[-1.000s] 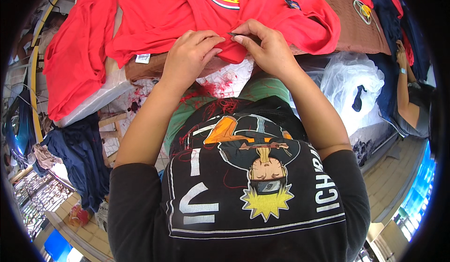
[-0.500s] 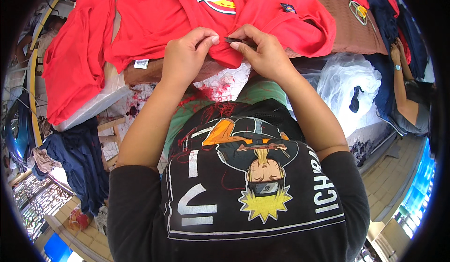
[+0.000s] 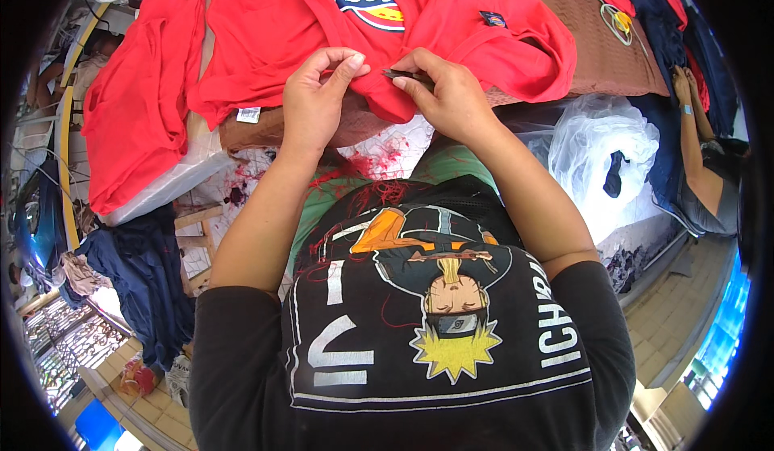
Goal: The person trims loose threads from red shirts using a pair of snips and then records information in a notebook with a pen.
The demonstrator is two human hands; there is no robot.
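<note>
Crowded workshop, seen from above: tiled floor point(image 3: 677, 306) at lower right, cluttered shelving at the left edge. Brown-covered worktop point(image 3: 597, 48) across the top, nearly buried under cloth. Red shirt point(image 3: 451, 24) with a round chest emblem spread on it, lower edge bunched at the near side; second red garment point(image 3: 137, 104) draped off the left end; dark blue cloth point(image 3: 137, 266) hanging below. White plastic bag point(image 3: 597, 145) beside the worktop on the right, another person's arm point(image 3: 697, 153) beyond it. Left hand point(image 3: 316, 100) closed, thumb and forefinger pinching the bunched red hem. Right hand point(image 3: 447, 92) closed on a small dark tool point(image 3: 401, 74), tip at the same fold. Loose red threads below the edge.
</note>
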